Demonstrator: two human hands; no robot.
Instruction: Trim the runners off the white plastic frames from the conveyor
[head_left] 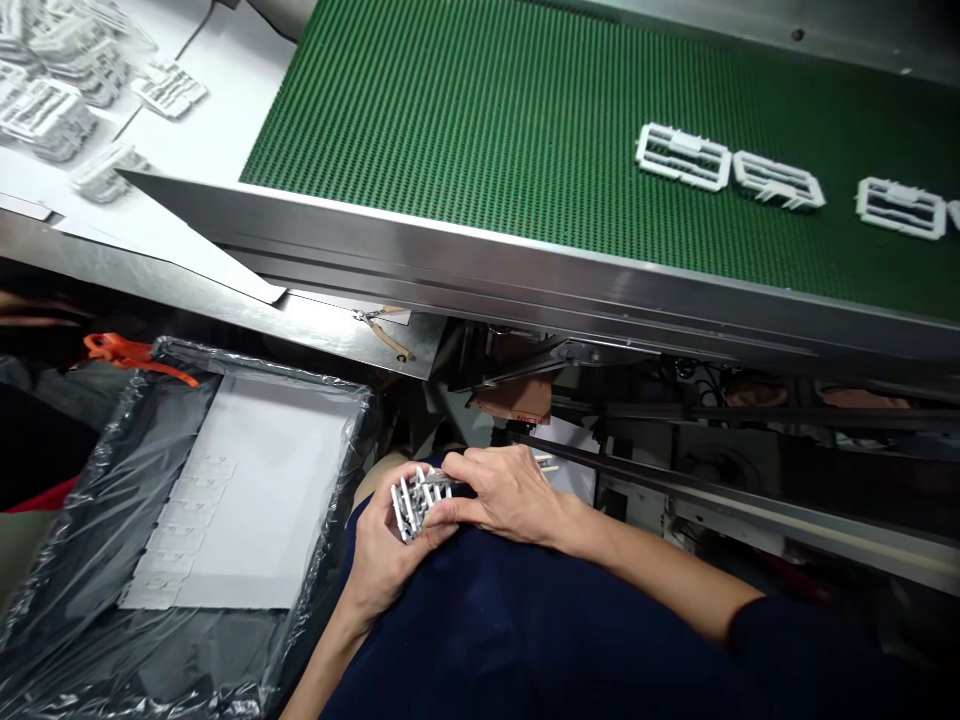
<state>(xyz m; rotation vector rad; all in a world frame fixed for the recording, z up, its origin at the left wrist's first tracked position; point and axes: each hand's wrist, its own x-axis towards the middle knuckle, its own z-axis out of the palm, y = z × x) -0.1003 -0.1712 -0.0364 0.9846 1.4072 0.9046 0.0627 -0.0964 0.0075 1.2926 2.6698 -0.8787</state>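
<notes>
In front of my lap I hold a small bunch of white plastic slatted frames (pixel 409 505). My left hand (pixel 379 550) is wrapped round them from the left and below, with the thumb along the near side. The fingers and thumb of my right hand (pixel 499 495) pinch the right side of the same bunch. My fingers partly cover the frames, so how many there are cannot be made out. Similar white frames (pixel 684 157) lie in a row on the green ribbed conveyor belt (pixel 450 120) ahead.
A metal rail (pixel 465 245) edges the belt. Piles of white frames (pixel 52 115) lie on the table at left. Beneath is a plastic-lined bin (pixel 75 600) with a white sheet (pixel 277 480), thin white pieces (pixel 169 550) and an orange clip (pixel 124 352). Cutting pliers (pixel 386 332) rest on the ledge.
</notes>
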